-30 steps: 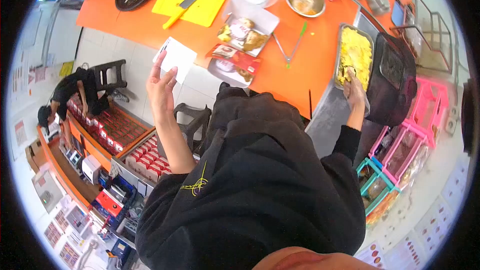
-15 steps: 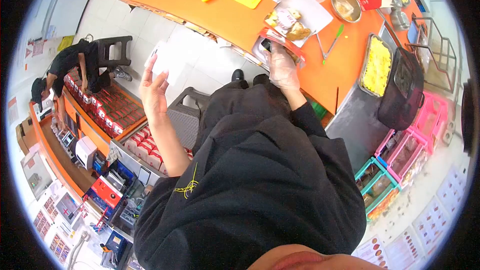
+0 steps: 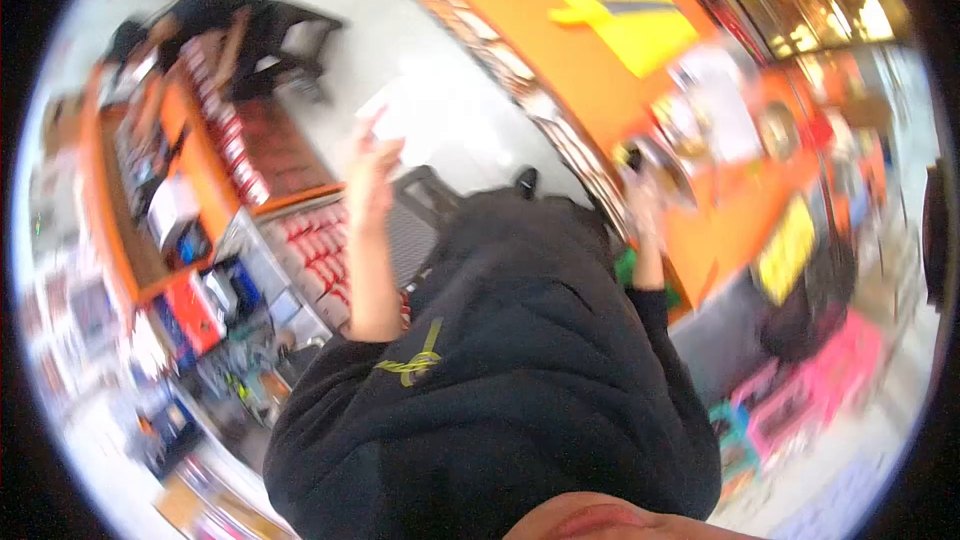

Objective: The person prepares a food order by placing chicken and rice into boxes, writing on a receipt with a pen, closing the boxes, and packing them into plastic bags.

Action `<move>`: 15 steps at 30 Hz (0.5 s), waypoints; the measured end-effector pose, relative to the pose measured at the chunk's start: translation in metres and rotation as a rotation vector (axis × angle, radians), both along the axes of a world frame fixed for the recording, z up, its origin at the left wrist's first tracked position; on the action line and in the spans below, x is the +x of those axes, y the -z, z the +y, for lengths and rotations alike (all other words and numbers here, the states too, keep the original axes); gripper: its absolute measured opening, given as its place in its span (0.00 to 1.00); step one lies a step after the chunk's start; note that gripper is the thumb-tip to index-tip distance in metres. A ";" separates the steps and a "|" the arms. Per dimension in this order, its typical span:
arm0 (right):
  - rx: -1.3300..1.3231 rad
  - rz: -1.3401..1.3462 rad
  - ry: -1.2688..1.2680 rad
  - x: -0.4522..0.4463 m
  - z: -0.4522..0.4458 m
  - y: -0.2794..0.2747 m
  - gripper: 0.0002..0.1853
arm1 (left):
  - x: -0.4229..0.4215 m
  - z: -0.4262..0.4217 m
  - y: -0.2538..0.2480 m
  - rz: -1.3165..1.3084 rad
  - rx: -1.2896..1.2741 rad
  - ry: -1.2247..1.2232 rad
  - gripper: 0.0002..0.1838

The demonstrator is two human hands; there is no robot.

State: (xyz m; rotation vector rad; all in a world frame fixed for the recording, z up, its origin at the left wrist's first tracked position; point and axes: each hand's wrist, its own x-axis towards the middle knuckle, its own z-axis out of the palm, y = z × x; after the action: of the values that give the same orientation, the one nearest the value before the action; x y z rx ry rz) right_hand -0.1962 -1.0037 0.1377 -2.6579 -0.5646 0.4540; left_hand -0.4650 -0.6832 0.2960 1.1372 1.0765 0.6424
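My bare left hand [image 3: 372, 178] is raised over the floor at the left, fingers partly bent. At its fingertips is a white, paper-like piece [image 3: 374, 108], washed out against the bright floor. My right hand [image 3: 645, 208], in a clear plastic glove, grips an open carton [image 3: 672, 172] at the edge of the orange table [image 3: 722, 225]. A small dark thing [image 3: 632, 158] shows by its fingers, too blurred to name. Just beyond stands a white open food box [image 3: 725, 120], and a metal bowl [image 3: 778, 130] sits to its right.
A yellow cutting board [image 3: 625, 25] with a knife [image 3: 640, 7] lies farther back. A tray of yellow food [image 3: 785, 252] stands at the right. A grey stool [image 3: 408, 230] is before me. Another person [image 3: 215, 35] bends over the left counter, near red-and-white boxes [image 3: 222, 130].
My view has swung, shifting the scene right and down and blurring it. Both hands keep a similar pose. The other person still bends at the counter.
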 end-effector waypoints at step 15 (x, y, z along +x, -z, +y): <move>1.021 1.015 0.447 0.015 -0.033 -0.021 0.15 | 0.067 -0.043 -0.012 -0.378 -0.198 0.132 0.28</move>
State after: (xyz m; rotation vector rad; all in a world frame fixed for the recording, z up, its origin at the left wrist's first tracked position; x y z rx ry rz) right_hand -0.1812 -1.0371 0.1584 -1.2620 0.1312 0.9380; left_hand -0.3981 -0.7259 0.3075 0.8639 0.7183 0.6029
